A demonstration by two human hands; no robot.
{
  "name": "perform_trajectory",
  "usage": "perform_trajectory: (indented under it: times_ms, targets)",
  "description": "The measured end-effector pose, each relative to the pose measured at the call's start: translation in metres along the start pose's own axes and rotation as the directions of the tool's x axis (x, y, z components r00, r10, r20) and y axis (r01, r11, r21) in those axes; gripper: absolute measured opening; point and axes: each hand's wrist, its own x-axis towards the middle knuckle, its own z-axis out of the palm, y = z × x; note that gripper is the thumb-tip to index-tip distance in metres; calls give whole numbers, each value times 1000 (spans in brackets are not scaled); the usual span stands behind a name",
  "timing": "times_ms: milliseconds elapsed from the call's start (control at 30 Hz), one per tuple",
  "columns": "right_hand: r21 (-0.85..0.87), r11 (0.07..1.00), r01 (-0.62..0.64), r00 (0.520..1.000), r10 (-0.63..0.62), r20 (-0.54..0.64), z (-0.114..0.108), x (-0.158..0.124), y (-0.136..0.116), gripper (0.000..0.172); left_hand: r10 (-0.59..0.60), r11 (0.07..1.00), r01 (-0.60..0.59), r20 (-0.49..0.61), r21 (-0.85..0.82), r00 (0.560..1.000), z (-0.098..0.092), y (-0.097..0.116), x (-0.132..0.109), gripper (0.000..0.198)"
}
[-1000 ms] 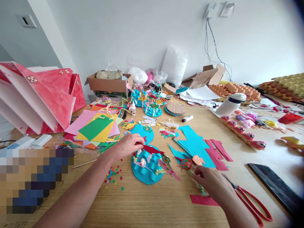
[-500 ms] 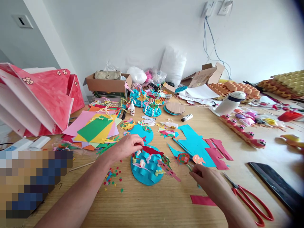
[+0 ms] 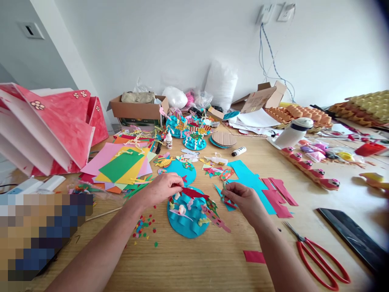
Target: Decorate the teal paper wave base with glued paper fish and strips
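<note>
A blue paper oval (image 3: pixel 187 223) with folded waves and small paper sea creatures lies on the wooden table in front of me. My left hand (image 3: pixel 162 187) pinches a dark red paper strip (image 3: pixel 194 193) that lies across the oval's top. My right hand (image 3: pixel 243 199) is closed on the stem of a dotted orange paper fish (image 3: pixel 225 174), held up just right of the oval. A pink speckled cut-out (image 3: pixel 215 218) rests on the oval's right edge.
Red scissors (image 3: pixel 322 261) and a black ruler (image 3: pixel 354 239) lie at the right. Blue and red paper offcuts (image 3: pixel 258 184), a coloured paper stack (image 3: pixel 121 164), glue bottles (image 3: pixel 169 140), cardboard boxes (image 3: pixel 138 107), egg trays (image 3: pixel 298 113) and a red folded structure (image 3: pixel 51 125) crowd the table.
My right hand has lifted from the table near the scissors and moved left and up with the paper fish, toward the oval. My left hand has stayed on the red strip.
</note>
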Motion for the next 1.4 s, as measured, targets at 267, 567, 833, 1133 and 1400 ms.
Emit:
perform_trajectory:
  times_ms: [267, 567, 833, 1133, 1400]
  targets:
    - [33, 999, 22, 980, -28, 198, 13, 11, -6, 15, -9, 1000, 9, 25, -16, 1000, 0, 0, 0, 15]
    - [-49, 998, -34, 893, 52, 448, 13, 13, -17, 10, 11, 1000, -12, 28, 17, 1000, -1, 4, 0, 15]
    - [-89, 995, -33, 874, 72, 481, 16, 17, -24, 11, -4, 1000, 4, 46, -4, 999, -2, 5, 0, 16]
    - [-101, 995, 23, 872, 29, 489, 17, 21, -15, 9, 4, 1000, -4, 30, 10, 1000, -1, 4, 0, 15]
    - [-82, 991, 104, 884, -54, 463, 21, 35, -15, 6, -16, 1000, 16, 35, 0, 999, 0, 1, 1, 16]
